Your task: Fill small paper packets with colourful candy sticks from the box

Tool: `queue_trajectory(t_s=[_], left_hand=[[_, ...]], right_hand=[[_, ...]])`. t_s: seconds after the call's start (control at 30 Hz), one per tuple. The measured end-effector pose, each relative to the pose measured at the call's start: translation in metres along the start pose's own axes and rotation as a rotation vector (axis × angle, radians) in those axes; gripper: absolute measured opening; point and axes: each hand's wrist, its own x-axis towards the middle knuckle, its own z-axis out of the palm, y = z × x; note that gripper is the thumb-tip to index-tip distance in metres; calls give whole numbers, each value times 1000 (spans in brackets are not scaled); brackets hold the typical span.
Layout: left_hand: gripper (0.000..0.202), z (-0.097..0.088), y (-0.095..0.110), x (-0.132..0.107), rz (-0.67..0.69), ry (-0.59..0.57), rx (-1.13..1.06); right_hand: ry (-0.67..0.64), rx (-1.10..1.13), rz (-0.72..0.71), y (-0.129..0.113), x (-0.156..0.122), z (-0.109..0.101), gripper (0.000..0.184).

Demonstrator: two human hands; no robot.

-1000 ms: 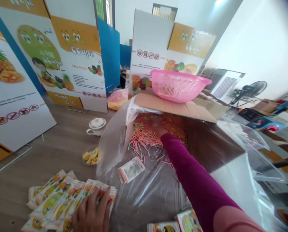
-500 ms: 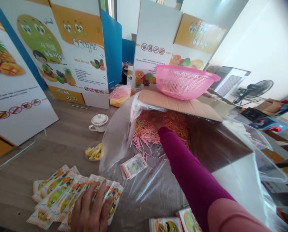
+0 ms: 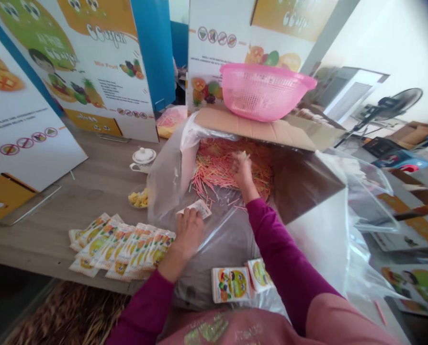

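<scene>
My left hand [image 3: 190, 231] is at the near edge of a small stack of pale sachets [image 3: 201, 208], its fingers close together and closed on that edge. The stack lies on clear plastic sheeting before the open carton. Inside the carton's mouth, my right hand [image 3: 243, 171] is above a heap of thin pink, orange and greenish sticks [image 3: 214, 167]. Its fingers are drawn together, with pale stick ends showing at the tips. Left of my left hand, printed sachets [image 3: 128, 247] lie fanned in overlapping rows. Two more printed sachet piles [image 3: 231, 284] lie near my body.
A pink basket [image 3: 267, 91] rests on the carton's flap [image 3: 253, 130]. A lidded white cup [image 3: 143, 158] and a dish of yellow pieces [image 3: 139, 199] stand on the table [image 3: 88, 191] left of the plastic. Printed display boxes [image 3: 106, 72] line the back. A fan [image 3: 397, 105] stands far right.
My left hand has left the fanned sachets and moved right to the pale stack. My right hand has lifted out of the sticks and come into sight. The view has tilted downward.
</scene>
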Motion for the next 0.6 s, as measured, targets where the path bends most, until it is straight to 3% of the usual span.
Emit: queue_trajectory(t_s=[0.1, 0.2, 0.27, 0.33, 0.43, 0.6], left_hand=[[35, 6, 0, 10, -14, -65, 21], [37, 10, -3, 10, -34, -49, 20], [36, 11, -5, 8, -50, -30, 24], [35, 12, -6, 7, -67, 6, 13], [29, 12, -8, 7, -82, 64, -42], [32, 9, -13, 15, -144, 36, -107]], right_hand=[[-89, -55, 52, 24, -66, -30, 36], [-305, -382, -4, 47, -119, -59, 51], [-483, -608, -98, 56, -138, -72, 62], [-632, -752, -185, 61, -145, -80, 66], [-753, -856, -239, 61, -143, -84, 69], [-808, -853, -194, 60, -140, -83, 61]])
